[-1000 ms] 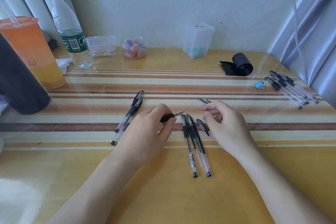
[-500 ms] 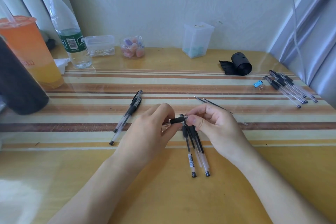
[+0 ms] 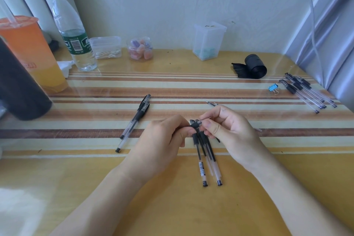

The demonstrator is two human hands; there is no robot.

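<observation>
My left hand (image 3: 161, 140) grips a pen (image 3: 194, 125) by its black rubber grip, barrel hidden in my palm. My right hand (image 3: 228, 132) pinches the pen's tip end, the two hands meeting over the table's middle. Under them lie two clear-barrelled black pens (image 3: 207, 161) side by side, caps toward me. Another capped pen pair (image 3: 134, 120) lies to the left. A thin refill (image 3: 210, 103) pokes out behind my right hand.
A group of several pens (image 3: 306, 92) and a blue binder clip (image 3: 273, 88) lie far right. A black roll (image 3: 252, 66), clear boxes (image 3: 208, 40), a water bottle (image 3: 74, 38), an orange drink cup (image 3: 32, 53) and a dark cylinder (image 3: 19, 84) stand along the back and left.
My right hand came left from the table to the pen tip held by my left hand and now pinches it. The left hand has barely shifted.
</observation>
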